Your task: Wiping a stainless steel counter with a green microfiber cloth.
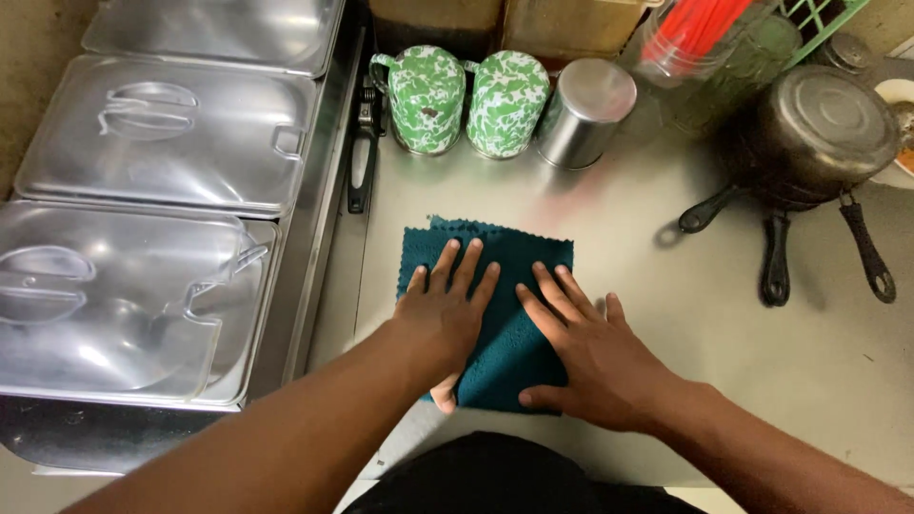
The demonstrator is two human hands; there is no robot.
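Steel lidded pans (152, 143), three, ranked along the 9 o'clock edge. Black-handled tool (362, 162) beside them, lying lengthwise. Teal cloth (495, 305), centre of grey counter (724, 324), folded, edges pinked. Left hand (443, 309) flat on cloth at its 9 o'clock side, fingers spread, pinching nothing. Right hand (586, 347) flat at its 3 o'clock side, fingers splayed, thumb on near edge. Two green-speckled mugs (466, 100) and steel canister (586, 112) at 12 o'clock. Dark pans (809, 138), stacked, at 2 o'clock.
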